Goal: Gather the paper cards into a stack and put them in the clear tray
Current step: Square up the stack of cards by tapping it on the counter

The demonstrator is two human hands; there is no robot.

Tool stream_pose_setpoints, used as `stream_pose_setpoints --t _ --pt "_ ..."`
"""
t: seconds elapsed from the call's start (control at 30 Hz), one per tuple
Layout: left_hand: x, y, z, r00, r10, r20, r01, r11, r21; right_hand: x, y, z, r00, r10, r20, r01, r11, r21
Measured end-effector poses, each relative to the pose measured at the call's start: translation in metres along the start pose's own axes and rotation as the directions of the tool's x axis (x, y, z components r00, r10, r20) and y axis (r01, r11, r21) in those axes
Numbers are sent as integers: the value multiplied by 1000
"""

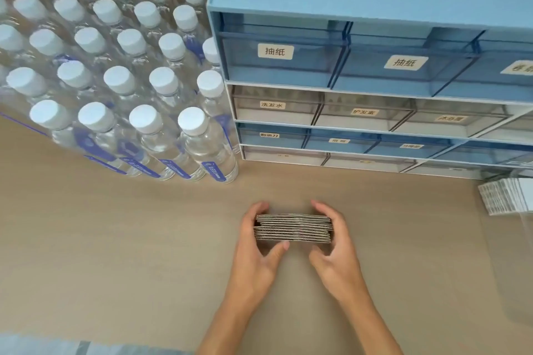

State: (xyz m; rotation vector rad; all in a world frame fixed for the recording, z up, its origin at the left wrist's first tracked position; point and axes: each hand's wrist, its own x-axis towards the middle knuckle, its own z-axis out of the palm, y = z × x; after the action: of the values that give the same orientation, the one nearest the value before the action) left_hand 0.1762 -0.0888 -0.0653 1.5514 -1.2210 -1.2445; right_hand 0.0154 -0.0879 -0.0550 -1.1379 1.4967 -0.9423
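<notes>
Cards [293, 228] stacked unevenly on bench, mid-front | left hand [256, 248] and right hand [334, 245] grip closed on stack ends | risk: loose edges splay or spill when lifted toward clear tray [507, 262], far right

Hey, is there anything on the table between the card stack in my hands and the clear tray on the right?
Nothing visible does. Bare table lies between the card stack and the clear tray, which already holds cards at its far end.
</notes>
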Motion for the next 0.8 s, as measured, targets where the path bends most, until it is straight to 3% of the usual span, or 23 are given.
stream_pose_setpoints --t 0.2,0.37,0.43,0.6,0.8 --pt "-2 4 4 998 23 56 -22 1000 -20 1 -7 3 1000 -29 3 28 991 132" --pt "7 13 20 989 19 -146 -36 992 -120 15 -11 25 967 28 -254 -2 995 103" --pt "12 13 23 982 10 -191 -38 989 -144 19 -9 27 955 23 -297 4 996 92" --pt "19 6 17 985 10 -169 -43 981 -191 23 -5 26 949 -63 -308 85 995 58" --pt "22 6 18 984 43 -175 -65 990 -125 24 -3 29 960 -30 -277 54 996 78"
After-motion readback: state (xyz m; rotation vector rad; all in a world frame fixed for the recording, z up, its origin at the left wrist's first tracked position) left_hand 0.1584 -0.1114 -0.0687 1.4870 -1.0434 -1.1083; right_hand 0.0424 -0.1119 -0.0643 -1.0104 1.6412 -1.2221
